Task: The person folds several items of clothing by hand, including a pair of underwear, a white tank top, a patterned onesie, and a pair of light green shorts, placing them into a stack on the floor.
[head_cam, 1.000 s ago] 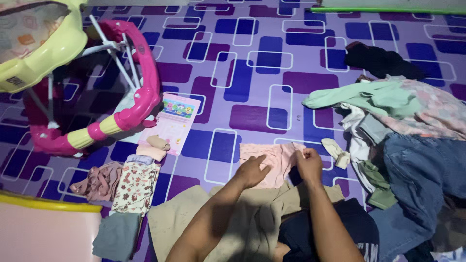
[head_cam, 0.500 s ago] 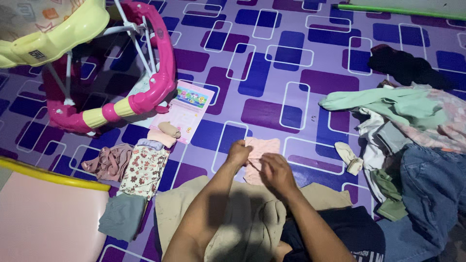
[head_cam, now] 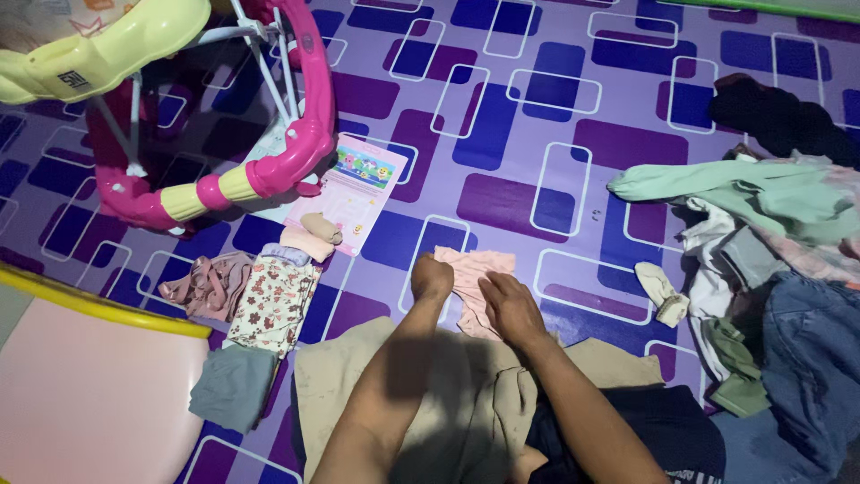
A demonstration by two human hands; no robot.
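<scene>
Pressing down on a small pink cloth on the purple patterned floor, the left hand has a closed grip bunched on the cloth's left edge. The right hand lies flat on the cloth just beside it, fingers together. A folded flowered garment sits left of the hands; a heap of clothes lies well to the right.
</scene>
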